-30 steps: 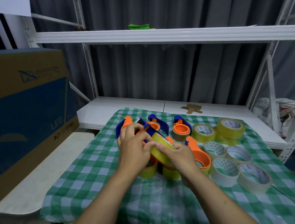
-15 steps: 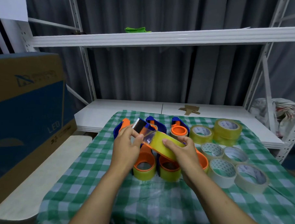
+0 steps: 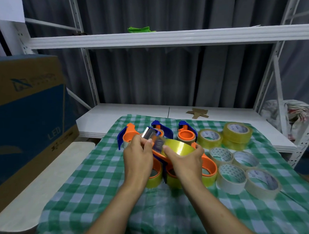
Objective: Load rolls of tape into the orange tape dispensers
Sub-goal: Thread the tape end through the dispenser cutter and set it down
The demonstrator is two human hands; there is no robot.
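Grey curtain and white rack behind; a green checked cloth (image 3: pixel 98 176) covers the tabletop.

Left hand (image 3: pixel 138 157): fingers curled, thumb and forefinger pinching the blade end of the orange dispenser (image 3: pixel 160 155), just under the serrated blade (image 3: pixel 148 133). Right hand (image 3: pixel 185 162): gripping the yellow roll (image 3: pixel 179 147), thumb on the near rim, fingers wrapped over the far side. Roll and dispenser are held together above the cloth, roll against the orange body. We cannot tell whether it is fully seated on the hub. A clear strip of tape (image 3: pixel 158 143) spans from roll to blade.

We judge the step in hand to be leading the tape end up to the blade. Notes for doing it well:
- Loosen the right hand's grip so the roll can turn; clamped, the strip stretches or tears.
- Pull the strip straight along the dispenser, flat, no twist, or it creases and sticks to itself.
- Keep the left fingertips behind the teeth.
- Check the seating before pressing the end down.

Directly below the hands lie two loaded dispensers (image 3: pixel 153 176), touching. Three more dispensers (image 3: pixel 186 135) sit at the cloth's far edge. Loose rolls (image 3: pixel 231 175) wait to the right, well within reach. A cardboard box (image 3: pixel 26 111) stands at left, off the cloth.
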